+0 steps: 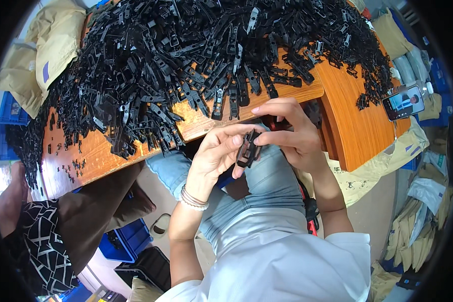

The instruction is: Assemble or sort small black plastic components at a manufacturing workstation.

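Just off the table's front edge, above my lap, my left hand (217, 151) grips a small black plastic part (247, 149) between thumb and fingers. The part is narrow and long, with slots and clip-like ends, and stands roughly upright. My right hand (293, 132) is beside it, its thumb and a finger reaching to the part's upper right edge. The right index finger is stretched out above the part. Whether the right fingertips press on it or hold a tiny piece is hard to make out. A large heap of similar black parts (186, 45) covers the wooden table (201, 125).
A phone (403, 103) stands at the table's right side. Tiny pieces (71, 163) are scattered at the left front. Another person's arm (11, 201) shows at far left. Blue crates (126, 240) and a black bin (151, 267) sit below. Brown sacks (60, 40) lean at the back left.
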